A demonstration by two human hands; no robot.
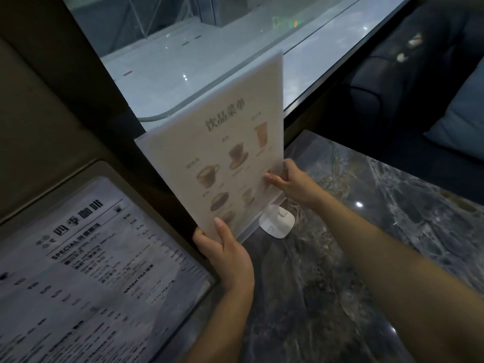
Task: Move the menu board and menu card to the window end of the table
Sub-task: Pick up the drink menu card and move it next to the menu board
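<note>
Closest to the lens, at lower left, the large laminated menu board [86, 273] with black print lies flat in its dark frame on the near left part of the marble table [353, 271], well short of the window [183, 48], so by my reading it is not yet moved. Right of it, the left hand [225, 255] pinches the lower left corner of the upright drinks menu card [217, 142], thumb on the printed face and fingers behind. The card stands tilted in a clear holder on a white foot [277, 222], close to the window end and beside the table's left edge. Further right, the right hand [290, 183] pinches the card's right edge, thumb in front. Risks, as I judge them: the foot looks small under a tall sheet, so releasing it while tilted could topple it, and setting it this near the edge could let it slip off toward the seat.
</note>
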